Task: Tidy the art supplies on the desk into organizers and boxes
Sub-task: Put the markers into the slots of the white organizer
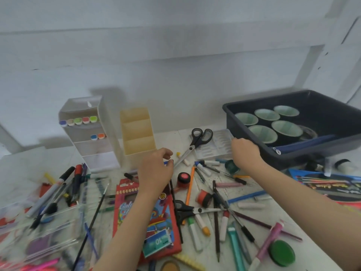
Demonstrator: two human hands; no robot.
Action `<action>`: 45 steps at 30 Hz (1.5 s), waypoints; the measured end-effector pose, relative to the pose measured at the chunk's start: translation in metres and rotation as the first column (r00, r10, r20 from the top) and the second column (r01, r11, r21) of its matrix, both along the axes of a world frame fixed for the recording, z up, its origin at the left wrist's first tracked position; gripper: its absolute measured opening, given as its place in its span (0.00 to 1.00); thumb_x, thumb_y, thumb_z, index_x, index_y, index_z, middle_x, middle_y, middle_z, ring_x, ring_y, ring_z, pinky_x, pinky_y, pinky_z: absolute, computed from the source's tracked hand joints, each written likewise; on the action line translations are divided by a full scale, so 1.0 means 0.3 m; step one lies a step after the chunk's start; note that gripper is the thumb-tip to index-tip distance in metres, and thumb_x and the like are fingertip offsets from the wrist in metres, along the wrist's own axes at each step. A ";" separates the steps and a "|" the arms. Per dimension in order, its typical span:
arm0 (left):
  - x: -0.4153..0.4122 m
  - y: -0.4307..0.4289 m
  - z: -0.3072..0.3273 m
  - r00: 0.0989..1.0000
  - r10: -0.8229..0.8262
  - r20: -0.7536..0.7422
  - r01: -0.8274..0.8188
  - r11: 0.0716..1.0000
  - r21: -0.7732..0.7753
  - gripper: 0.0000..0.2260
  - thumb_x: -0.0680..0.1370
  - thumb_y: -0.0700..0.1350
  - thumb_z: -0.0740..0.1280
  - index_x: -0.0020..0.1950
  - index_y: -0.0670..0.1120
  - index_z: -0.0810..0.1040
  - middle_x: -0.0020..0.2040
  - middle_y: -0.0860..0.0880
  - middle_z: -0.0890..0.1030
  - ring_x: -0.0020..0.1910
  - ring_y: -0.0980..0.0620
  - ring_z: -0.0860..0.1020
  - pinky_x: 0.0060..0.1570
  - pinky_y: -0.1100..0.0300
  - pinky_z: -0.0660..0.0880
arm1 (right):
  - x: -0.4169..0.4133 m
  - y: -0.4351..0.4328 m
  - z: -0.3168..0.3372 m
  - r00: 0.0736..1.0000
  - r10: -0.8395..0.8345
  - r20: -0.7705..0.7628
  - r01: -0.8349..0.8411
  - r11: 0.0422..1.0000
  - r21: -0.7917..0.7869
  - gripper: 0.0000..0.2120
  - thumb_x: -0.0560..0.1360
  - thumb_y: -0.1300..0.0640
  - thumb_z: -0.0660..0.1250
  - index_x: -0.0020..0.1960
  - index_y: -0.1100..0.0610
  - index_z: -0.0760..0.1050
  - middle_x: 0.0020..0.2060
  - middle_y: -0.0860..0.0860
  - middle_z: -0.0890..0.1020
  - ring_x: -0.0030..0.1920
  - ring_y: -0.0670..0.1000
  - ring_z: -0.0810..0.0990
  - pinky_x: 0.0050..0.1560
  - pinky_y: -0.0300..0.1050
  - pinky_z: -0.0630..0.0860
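Near desk: I see loose pens, markers and brushes scattered over the desk [273, 194], with a red pencil box [150, 218] lying flat near the middle and a green lid [282, 252] at near right.
Near left: a clear organizer [46, 229] holds a few pens; its contents are blurred.
Left hand: my left hand [156, 171] hovers over the mess, thumb and forefinger pinching something small and blue; I cannot tell what it is.
Right hand: my right hand [247, 153] has its fingers curled on the near-left corner of the dark tub [332, 151].
Far desk: black scissors [197, 142] lie beside a clear ridged tray [214, 145]; a cream divider box [137, 131] and a white marker rack [89, 133] stand upright behind.
Step in hand: I judge the tub is being steadied or pulled closer. I would drag it gently, so the cups [269, 122] inside stay upright.
Hard to see: the tub's right end is cut off, and items beneath it are dark.
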State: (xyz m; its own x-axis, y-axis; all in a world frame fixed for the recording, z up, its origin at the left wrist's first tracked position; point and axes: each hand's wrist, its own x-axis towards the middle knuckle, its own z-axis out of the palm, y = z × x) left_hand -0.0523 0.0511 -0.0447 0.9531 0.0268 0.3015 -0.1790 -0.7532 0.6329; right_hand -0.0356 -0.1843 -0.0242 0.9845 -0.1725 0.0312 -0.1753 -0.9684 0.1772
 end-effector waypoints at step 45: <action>-0.331 -0.402 0.090 0.594 -0.117 -0.796 0.592 0.734 0.334 0.13 0.69 0.52 0.74 0.42 0.45 0.75 0.32 0.50 0.81 0.28 0.55 0.76 0.34 0.63 0.75 | -0.122 0.039 0.209 0.869 0.375 0.322 -0.480 0.798 0.365 0.11 0.76 0.48 0.64 0.45 0.56 0.70 0.38 0.50 0.72 0.40 0.50 0.70 0.29 0.40 0.59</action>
State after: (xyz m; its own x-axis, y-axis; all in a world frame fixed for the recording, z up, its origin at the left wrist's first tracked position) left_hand -0.1516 -0.0694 -0.0177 0.7463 -0.2933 -0.5974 -0.2072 -0.9554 0.2103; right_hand -0.0721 -0.1727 0.0386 0.9348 0.2170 0.2813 0.2910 -0.9219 -0.2556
